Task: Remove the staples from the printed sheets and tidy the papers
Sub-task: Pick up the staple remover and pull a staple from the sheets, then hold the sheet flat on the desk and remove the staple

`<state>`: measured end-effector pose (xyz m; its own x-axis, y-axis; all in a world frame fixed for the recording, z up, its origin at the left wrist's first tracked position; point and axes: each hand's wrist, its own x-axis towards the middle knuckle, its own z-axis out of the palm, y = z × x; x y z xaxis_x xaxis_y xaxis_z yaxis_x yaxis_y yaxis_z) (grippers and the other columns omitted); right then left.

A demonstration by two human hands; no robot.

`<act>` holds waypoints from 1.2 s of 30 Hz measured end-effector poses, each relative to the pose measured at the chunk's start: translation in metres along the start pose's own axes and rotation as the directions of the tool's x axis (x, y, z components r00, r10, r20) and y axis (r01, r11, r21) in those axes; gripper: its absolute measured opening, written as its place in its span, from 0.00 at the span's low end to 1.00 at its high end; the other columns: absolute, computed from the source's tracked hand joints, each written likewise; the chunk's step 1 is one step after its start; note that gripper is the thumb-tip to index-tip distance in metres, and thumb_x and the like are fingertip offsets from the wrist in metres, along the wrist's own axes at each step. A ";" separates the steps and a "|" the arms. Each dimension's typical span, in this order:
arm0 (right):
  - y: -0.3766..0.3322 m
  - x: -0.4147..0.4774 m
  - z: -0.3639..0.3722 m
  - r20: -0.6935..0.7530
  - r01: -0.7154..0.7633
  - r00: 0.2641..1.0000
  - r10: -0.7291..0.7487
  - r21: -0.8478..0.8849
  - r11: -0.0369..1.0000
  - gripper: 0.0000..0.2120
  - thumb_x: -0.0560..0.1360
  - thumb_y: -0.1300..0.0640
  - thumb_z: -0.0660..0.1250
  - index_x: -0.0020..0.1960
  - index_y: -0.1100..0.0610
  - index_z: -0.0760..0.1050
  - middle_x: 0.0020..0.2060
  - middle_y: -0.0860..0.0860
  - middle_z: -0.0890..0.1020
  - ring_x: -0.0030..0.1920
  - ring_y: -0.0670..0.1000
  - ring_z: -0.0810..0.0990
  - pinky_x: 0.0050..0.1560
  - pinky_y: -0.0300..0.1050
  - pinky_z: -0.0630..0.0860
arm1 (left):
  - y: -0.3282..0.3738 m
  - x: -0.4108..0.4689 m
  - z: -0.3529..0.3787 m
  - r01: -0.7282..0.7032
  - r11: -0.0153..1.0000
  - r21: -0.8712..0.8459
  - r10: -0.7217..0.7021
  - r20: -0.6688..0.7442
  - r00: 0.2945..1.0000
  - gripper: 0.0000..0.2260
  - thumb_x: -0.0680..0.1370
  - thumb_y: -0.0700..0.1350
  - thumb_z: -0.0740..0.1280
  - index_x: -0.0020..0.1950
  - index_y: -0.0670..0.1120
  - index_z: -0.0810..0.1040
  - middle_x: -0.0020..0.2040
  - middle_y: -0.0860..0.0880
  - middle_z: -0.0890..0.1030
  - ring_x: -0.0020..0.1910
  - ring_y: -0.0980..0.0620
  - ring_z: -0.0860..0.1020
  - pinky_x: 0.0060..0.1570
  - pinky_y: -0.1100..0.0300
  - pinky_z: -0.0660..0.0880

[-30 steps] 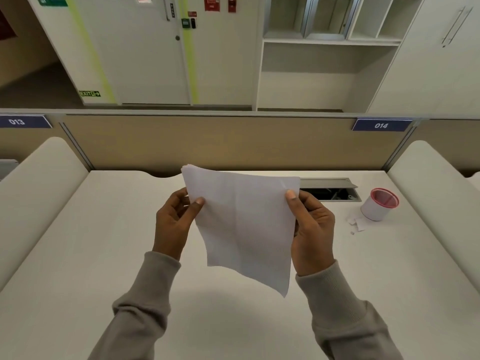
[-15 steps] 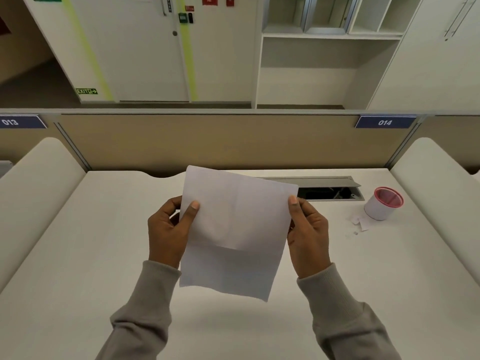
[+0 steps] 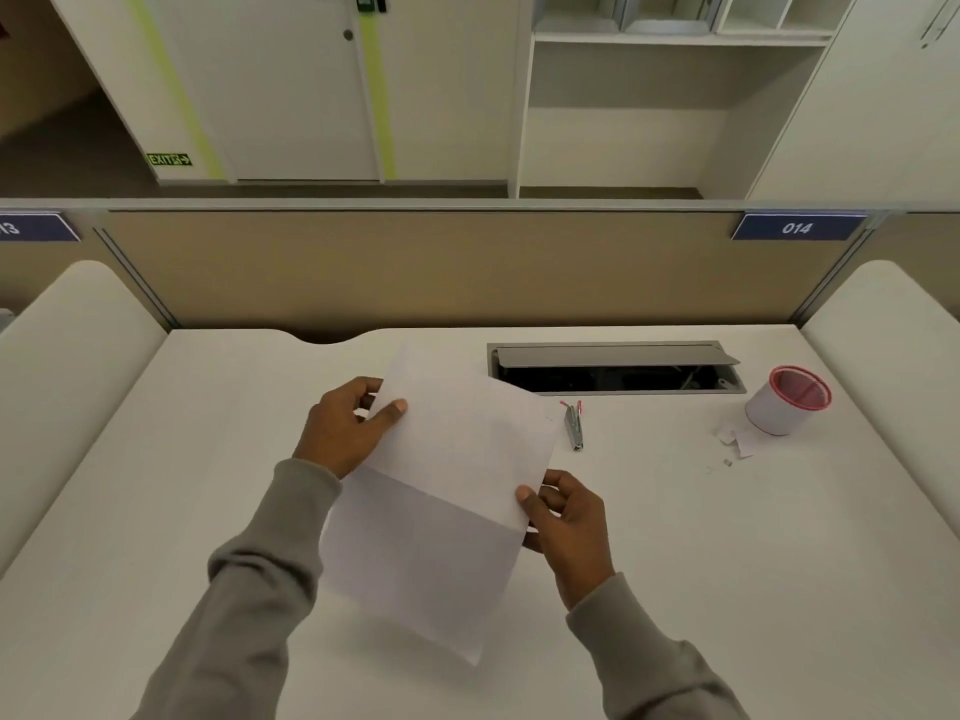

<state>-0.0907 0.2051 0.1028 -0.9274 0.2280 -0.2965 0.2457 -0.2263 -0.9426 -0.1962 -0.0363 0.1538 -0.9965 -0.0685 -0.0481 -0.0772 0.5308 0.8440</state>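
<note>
Left hand [image 3: 348, 428] pinches the sheet's upper left edge, thumb on top and fingers curled behind. Right hand [image 3: 569, 522] grips the right edge lower down, thumb pressed on the face. Between them the white paper [image 3: 447, 491] hangs tilted above the desk [image 3: 208, 511], with a crease across its middle, the lower half in shade and the bottom corner pointing towards the person. Just beyond the paper's right corner, a small grey tool with red tips [image 3: 573, 426] lies flat on the desk. Behind it sits the open cable tray [image 3: 613, 356]. Far right stands a white cup with a red rim [image 3: 787, 400], torn paper scraps [image 3: 735, 439] beside its base.
</note>
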 end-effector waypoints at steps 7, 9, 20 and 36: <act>0.066 0.023 0.004 -0.139 -0.224 0.963 0.230 0.054 0.973 0.05 0.77 0.65 0.68 0.52 0.60 0.78 0.43 0.57 0.87 0.44 0.59 0.85 0.43 0.58 0.83 | -0.082 0.033 0.034 0.327 0.894 0.305 -0.425 0.349 0.835 0.34 0.68 0.58 0.78 0.68 0.53 0.66 0.58 0.46 0.75 0.59 0.43 0.77 0.63 0.47 0.74; 0.089 0.031 0.001 -0.187 -0.288 0.940 0.287 0.020 0.957 0.05 0.76 0.63 0.69 0.52 0.59 0.79 0.42 0.55 0.87 0.45 0.59 0.85 0.44 0.60 0.83 | -0.100 0.031 0.048 0.318 0.879 0.355 -0.448 0.387 0.806 0.33 0.69 0.53 0.78 0.69 0.53 0.66 0.61 0.45 0.75 0.60 0.43 0.76 0.63 0.50 0.73; 0.127 0.049 -0.014 -0.175 -0.337 0.935 0.310 -0.714 0.614 0.14 0.72 0.43 0.68 0.40 0.54 0.78 0.33 0.49 0.85 0.37 0.50 0.84 0.47 0.46 0.82 | -0.134 0.026 0.088 0.130 0.888 0.440 -0.271 0.274 0.923 0.23 0.74 0.43 0.72 0.68 0.49 0.72 0.62 0.45 0.76 0.64 0.44 0.74 0.65 0.55 0.69; 0.026 0.191 -0.065 -0.282 -0.244 0.958 -0.052 -0.899 0.364 0.20 0.76 0.49 0.69 0.59 0.63 0.73 0.57 0.61 0.79 0.59 0.62 0.78 0.56 0.50 0.74 | -0.099 -0.029 0.183 -0.315 0.764 0.563 0.036 0.450 0.892 0.34 0.77 0.67 0.59 0.79 0.55 0.55 0.82 0.52 0.45 0.80 0.46 0.44 0.77 0.46 0.46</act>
<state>-0.2431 0.3037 0.0115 -0.8219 0.4970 -0.2782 0.5696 0.7128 -0.4093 -0.1658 0.0680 -0.0264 -0.9063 0.3387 -0.2528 0.2370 0.9025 0.3596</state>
